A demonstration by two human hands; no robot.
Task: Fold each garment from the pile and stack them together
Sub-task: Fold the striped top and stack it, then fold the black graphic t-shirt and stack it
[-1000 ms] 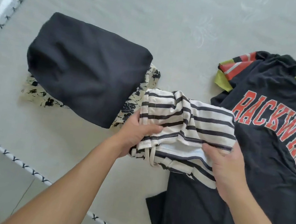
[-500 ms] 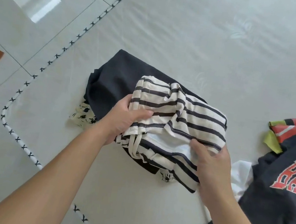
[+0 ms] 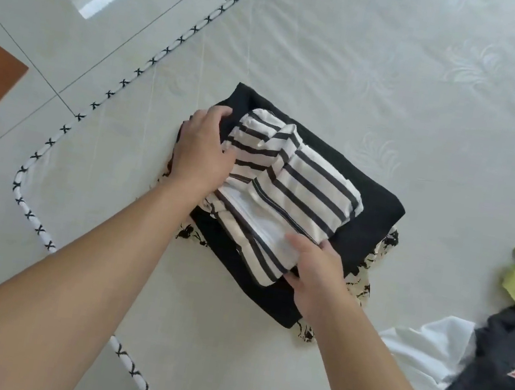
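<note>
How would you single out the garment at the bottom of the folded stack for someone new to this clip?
Start at the folded stack mid-mat, topped by the striped garment both hands touch. Under it lies a folded black garment. The cream garment with black print sits lowest, only its edges peeking out; it alone carries a blotchy pattern.

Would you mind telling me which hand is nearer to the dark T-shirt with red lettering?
Right. The right hand holds the striped garment's near edge, on the side toward the dark T-shirt with red lettering; the left hand rests on the stack's far-left side.
</note>
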